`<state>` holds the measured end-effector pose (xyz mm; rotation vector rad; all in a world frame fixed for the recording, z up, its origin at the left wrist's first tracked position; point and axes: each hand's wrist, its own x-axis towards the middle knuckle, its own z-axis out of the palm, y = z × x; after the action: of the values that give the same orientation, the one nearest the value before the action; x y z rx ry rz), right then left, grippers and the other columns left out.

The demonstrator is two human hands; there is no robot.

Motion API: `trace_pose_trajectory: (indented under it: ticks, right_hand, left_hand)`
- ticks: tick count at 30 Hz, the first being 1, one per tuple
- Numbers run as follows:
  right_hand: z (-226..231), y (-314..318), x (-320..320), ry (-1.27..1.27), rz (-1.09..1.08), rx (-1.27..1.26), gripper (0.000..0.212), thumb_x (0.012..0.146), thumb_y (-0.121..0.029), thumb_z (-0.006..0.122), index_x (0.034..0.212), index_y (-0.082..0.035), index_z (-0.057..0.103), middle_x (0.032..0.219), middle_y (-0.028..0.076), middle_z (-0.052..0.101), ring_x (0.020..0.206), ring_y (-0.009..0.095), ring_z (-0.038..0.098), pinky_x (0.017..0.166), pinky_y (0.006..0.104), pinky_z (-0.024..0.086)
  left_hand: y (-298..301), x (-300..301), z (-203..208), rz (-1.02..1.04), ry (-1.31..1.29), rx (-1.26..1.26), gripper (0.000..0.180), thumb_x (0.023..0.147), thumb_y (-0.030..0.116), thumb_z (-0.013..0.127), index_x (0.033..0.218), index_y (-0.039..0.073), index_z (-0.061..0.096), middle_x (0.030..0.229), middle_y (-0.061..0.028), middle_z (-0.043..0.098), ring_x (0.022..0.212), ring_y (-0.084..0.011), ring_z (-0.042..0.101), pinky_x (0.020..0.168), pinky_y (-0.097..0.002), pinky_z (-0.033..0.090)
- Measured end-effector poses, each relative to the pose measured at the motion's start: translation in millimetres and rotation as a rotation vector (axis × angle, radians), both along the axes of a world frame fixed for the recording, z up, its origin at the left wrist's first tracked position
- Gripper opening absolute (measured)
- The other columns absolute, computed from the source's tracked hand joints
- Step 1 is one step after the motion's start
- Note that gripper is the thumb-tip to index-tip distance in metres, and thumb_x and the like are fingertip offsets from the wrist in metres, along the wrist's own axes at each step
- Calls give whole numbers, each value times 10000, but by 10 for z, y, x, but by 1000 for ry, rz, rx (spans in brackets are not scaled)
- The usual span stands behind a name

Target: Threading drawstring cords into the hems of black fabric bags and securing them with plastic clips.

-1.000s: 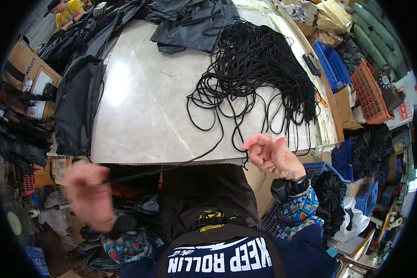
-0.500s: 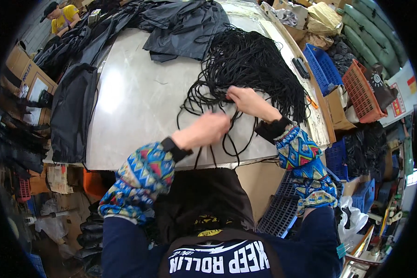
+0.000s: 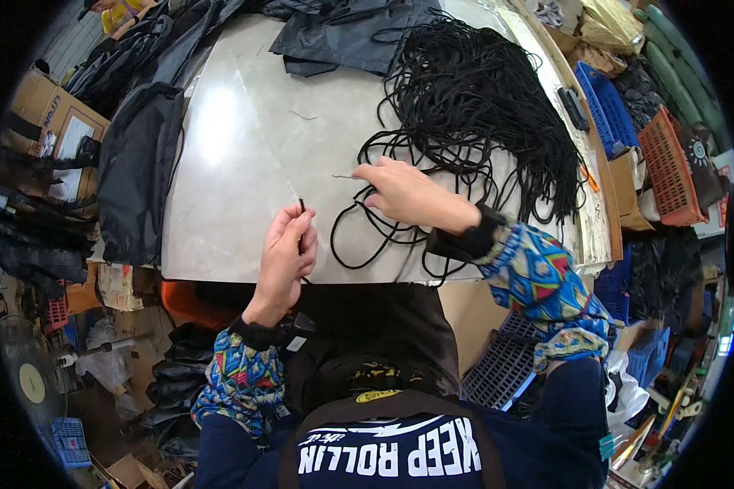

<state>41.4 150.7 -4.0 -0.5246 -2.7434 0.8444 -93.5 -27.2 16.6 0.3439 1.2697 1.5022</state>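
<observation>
My left hand (image 3: 285, 254) is closed at the near edge of the table, pinching a black cord whose short end (image 3: 302, 204) stands up above the thumb. To its right, my right hand (image 3: 416, 196) pinches a thin wire-like tool (image 3: 342, 176), its tip pointing left toward the cord end but apart from it. Loose loops of black cord (image 3: 334, 244) lie under and beside my right hand. They run back to a large tangled heap of black cords (image 3: 481, 90) on the right half of the pale table (image 3: 245, 179).
Dark fabric pieces (image 3: 342, 41) lie at the far side, and another (image 3: 141, 171) hangs over the left edge. A blue basket (image 3: 607, 110) and an orange basket (image 3: 669, 167) stand right of the table. A person (image 3: 121, 12) is at the far left.
My left hand has moved left, away from my right hand, and now shows a cord end upright in its fingers. The wire-like tool in my right hand has become visible. The view has shifted slightly.
</observation>
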Motion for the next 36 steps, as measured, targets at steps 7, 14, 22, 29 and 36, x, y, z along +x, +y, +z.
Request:
trace_pose_trajectory:
  ticks: [7, 14, 22, 29, 36]
  right_hand:
    - [311, -97, -79, -38, 16, -166, 177, 813, -170, 613, 842, 4, 609, 797, 137, 563, 826, 294, 553, 716, 376, 437]
    - [-177, -31, -29, 25, 30, 52, 215, 794, -145, 613, 970, -28, 574, 845, 147, 559, 869, 305, 545, 764, 387, 441]
    - [-2, 37, -54, -32, -147, 58, 156, 798, -119, 578, 805, 37, 579, 906, 206, 568, 854, 383, 576, 742, 433, 472]
    - [389, -115, -19, -68, -132, -377, 224, 828, -199, 631, 903, 11, 612, 730, 55, 520, 656, 134, 487, 593, 281, 409]
    - [233, -181, -32, -35, 64, -385, 174, 832, -147, 637, 911, 7, 645, 781, 22, 575, 712, 82, 514, 618, 266, 418]
  left_hand:
    - [235, 72, -258, -141, 655, -40, 287, 846, 124, 642, 1081, -16, 557, 693, -26, 553, 580, -120, 525, 525, -270, 400]
    - [240, 143, -412, -138, 1447, -46, 185, 835, 159, 630, 947, 26, 567, 825, -181, 623, 767, -389, 591, 634, -426, 466]
    - [17, -148, -541, -128, 1409, -165, 175, 879, 182, 587, 932, 21, 543, 795, -155, 616, 710, -348, 600, 606, -410, 458]
    - [55, -163, -277, -58, 570, -39, 231, 947, 236, 535, 936, 7, 560, 706, 64, 491, 625, -26, 415, 537, -196, 351]
    - [61, -58, -149, -217, 174, 17, 200, 962, 252, 507, 891, 66, 528, 632, 68, 415, 472, -14, 311, 409, -190, 242]
